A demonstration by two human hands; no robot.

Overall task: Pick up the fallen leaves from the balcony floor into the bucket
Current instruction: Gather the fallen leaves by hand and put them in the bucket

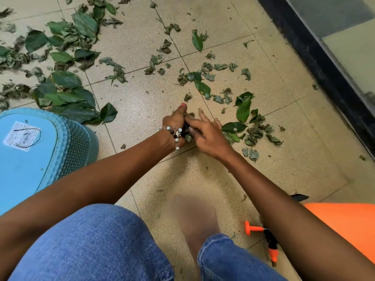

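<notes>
**Leaves gathered between two hands on the balcony floor**

Beige floor tiles (138,110) with dark grout lines fill the view, bordered along the right side by a dark sill and a glass panel (345,23). Green leaves (67,80) and shrivelled leaf scraps lie scattered across the tiles, thickest toward the far left corner, with a looser patch right of centre. Both hands meet near the middle of the floor. The left hand (176,126), wearing a beaded bracelet (176,134) at the wrist, is clenched around a small clump of gathered leaves (187,136), thumb pointing away from the person. The right hand (207,132) touches the same clump, its fingers loosely bent and pressing against it; whether it also pinches leaves of its own cannot be told. A light-blue bucket (28,155) with a mesh-patterned wall and a white label stands at the left edge, close to a heap of larger leaves. Near the bottom right lie an orange-and-black hose nozzle (263,238) and part of an orange object (349,224). Blue denim covers the person's knees along the near edge.
</notes>
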